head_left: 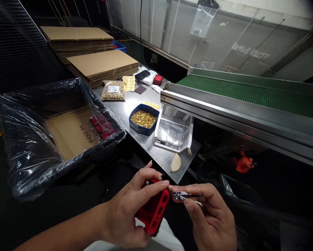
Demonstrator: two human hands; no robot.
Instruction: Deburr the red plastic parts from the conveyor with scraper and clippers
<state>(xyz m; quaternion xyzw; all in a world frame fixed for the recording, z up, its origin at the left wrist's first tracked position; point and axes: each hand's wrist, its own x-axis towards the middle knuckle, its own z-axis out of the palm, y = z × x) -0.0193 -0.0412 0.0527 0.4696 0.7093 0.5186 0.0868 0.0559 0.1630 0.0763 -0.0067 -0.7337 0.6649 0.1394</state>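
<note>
Grips a red case (152, 209) in the left hand (127, 216), low before the body and just off the near corner of the table (158, 155). Wraps palm and fingers round the back, with thumb and forefinger pinched at the top edge, seemingly to steady it and turn the slotted side toward the other hand. Pinches a small metal clip (187, 196) between thumb and forefinger of the right hand (213, 223), held level, tip right at the case's upper corner, touching or nearly so; cannot tell which. Holds both close together and near the eyes, probably for fine work. Has within reach, on the table, a blue tray (139, 129) heaped with brass bits (143, 118), open-topped, likely for easy picking. Has just beside it a clear tray (173, 134) with bags, and farther back a sealed bag (113, 90) of similar brass bits, yellow stickers (128, 83) and a phone (142, 74). Finds on the left a film-lined carton (28, 146) with more red cases (102, 127) laid in a row at the bottom, near the left arm. Sees a green conveyor (250, 92) on the right and flat cardboard (101, 64) stacked at the back.
</note>
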